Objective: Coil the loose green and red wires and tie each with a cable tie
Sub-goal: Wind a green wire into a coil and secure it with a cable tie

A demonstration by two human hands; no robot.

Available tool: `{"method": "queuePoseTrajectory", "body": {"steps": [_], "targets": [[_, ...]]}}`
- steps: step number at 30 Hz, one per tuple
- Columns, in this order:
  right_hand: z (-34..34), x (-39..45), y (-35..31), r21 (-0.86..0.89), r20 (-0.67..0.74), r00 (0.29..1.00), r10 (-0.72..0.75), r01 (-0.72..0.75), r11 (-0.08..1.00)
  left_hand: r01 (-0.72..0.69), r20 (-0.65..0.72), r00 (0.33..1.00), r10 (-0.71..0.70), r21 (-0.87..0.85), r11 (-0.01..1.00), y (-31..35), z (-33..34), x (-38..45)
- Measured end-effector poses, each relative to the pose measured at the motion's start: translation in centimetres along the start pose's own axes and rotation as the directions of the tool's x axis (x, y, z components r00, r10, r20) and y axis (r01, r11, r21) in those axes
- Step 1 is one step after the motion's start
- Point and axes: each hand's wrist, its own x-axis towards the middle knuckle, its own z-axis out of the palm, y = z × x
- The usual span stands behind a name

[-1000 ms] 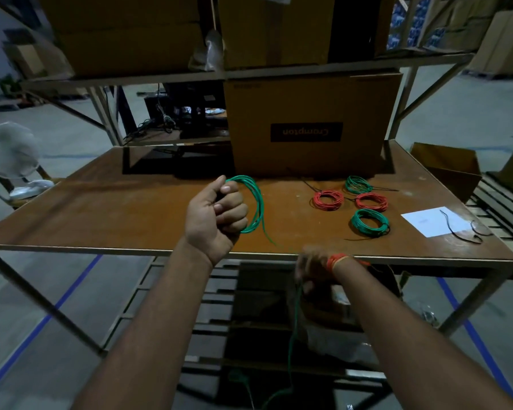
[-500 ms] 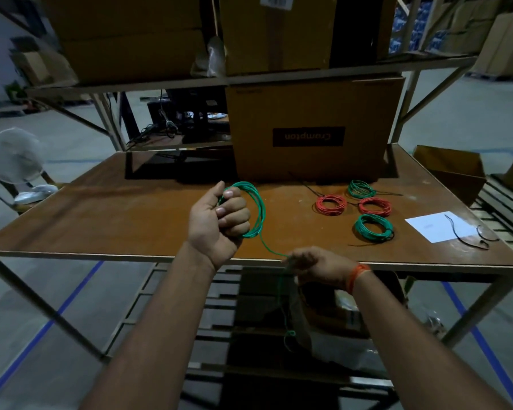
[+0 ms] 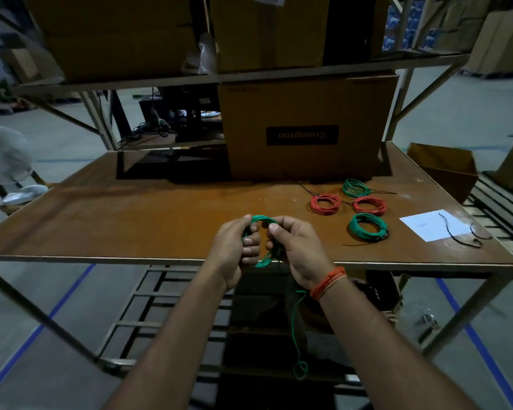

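A green wire coil (image 3: 261,220) is held over the table's front edge between my left hand (image 3: 234,250) and my right hand (image 3: 296,247), each gripping one side of the loop. Its loose tail (image 3: 295,327) hangs below my right wrist and ends in a small curl under the table. To the right on the brown table (image 3: 131,220) lie finished coils: two red coils (image 3: 325,203) (image 3: 369,205) and two green coils (image 3: 356,187) (image 3: 367,227). Black cable ties (image 3: 456,232) lie across a white paper (image 3: 433,229) at the far right.
A large cardboard box (image 3: 305,128) stands at the table's back, under a shelf with more boxes. An open carton (image 3: 444,167) sits off the right edge. A white fan (image 3: 6,161) stands at the left. A metal rack lies beneath the table.
My right hand rose from below the table edge up to the coil and took hold of its right side. The hanging tail has become shorter, and my left hand has lowered a little.
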Motion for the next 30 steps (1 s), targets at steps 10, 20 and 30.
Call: {"method": "queuePoseTrajectory", "body": {"steps": [10, 20, 30], "targets": [[-0.7, -0.1, 1.0, -0.395, 0.134, 0.972, -0.193, 0.231, 0.889, 0.108, 0.090, 0.992, -0.090, -0.216, 0.970, 0.1, -1.4, -0.3], [-4.0, -2.0, 0.9, -0.753, 0.425, 0.895, -0.134, 0.432, 0.497, -0.395, -0.371, 0.854, 0.364, -0.008, 0.919, 3.0, -4.5, 2.1], [-3.5, 1.2, -2.5, -0.646, 0.216, 0.954, -0.208, 0.299, 0.702, 0.066, 0.160, 0.985, -0.062, -0.016, 0.998, -1.6, -2.1, -0.1]]}}
